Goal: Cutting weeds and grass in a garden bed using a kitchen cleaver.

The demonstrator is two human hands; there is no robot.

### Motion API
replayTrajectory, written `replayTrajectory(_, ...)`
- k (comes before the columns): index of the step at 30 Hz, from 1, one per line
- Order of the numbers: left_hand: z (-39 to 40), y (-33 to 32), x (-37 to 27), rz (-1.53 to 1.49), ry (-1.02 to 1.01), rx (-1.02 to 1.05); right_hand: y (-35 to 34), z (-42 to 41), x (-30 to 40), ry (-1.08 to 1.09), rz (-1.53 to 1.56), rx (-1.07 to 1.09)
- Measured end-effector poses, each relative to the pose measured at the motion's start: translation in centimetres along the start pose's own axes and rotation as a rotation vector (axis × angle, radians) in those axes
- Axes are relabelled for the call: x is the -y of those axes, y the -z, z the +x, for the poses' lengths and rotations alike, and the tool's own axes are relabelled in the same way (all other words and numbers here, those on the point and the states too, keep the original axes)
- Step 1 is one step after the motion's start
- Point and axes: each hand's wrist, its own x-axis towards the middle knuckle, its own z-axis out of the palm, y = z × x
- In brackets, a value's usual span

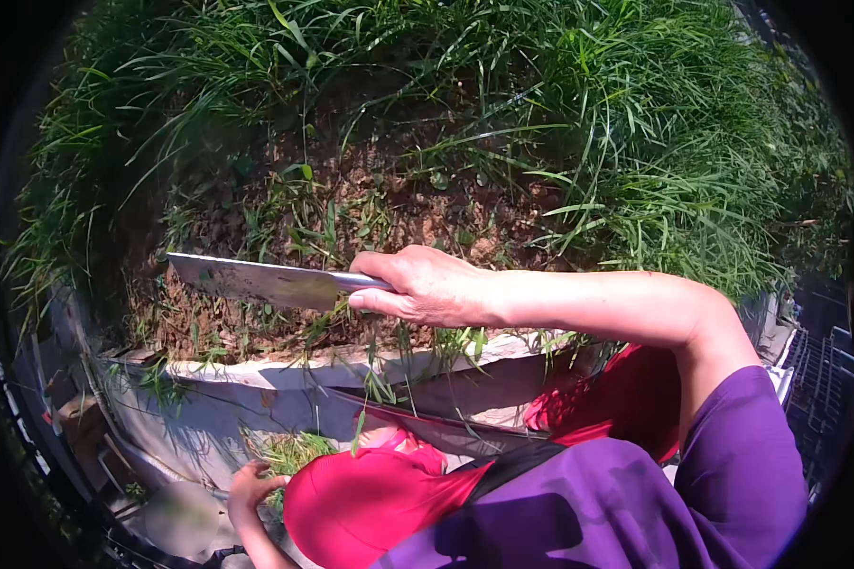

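My right hand (423,288) grips the metal handle of a cleaver (256,279). Its broad blade points left over the soil and carries smears of dirt. Below it lies reddish-brown soil (220,316) with short weeds and cut stems. Down at the lower left, my left hand (252,487) is beside my knee in red trousers (356,498). Its fingers are partly curled, close to a heap of cut grass (295,455). Whether any blades are between those fingers cannot be made out.
Tall green grass (655,142) grows thickly beyond the soil and on both sides. A pale raised edge (299,370) bounds the bed in front of me, with loose stems hanging over it. Dark metal racks (818,377) stand at the far right. A hose (146,462) runs along the wall's foot.
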Motion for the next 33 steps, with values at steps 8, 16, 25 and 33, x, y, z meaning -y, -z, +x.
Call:
replayTrajectory(8, 1.2, 18.4, -22.1, -0.277, -0.395, -0.327, 6.6, -6.1, 2.7, -0.226, 0.051, -0.196)
replayTrajectory(16, 6.5, 20.0, -31.7, 0.209, -0.732, -0.292, 10.9, -8.5, 3.2, -0.32, 0.582, -0.619)
replayTrajectory(25, 9.7, 21.1, -36.2, 0.147, -0.728, -0.34, 11.5, -13.3, 6.6, -0.446, 0.546, -0.36)
replayTrajectory(33, 8.0, 22.7, -38.1, 0.143, -0.73, -0.524, 10.4, -18.7, 9.7, -0.544, 0.368, -0.202)
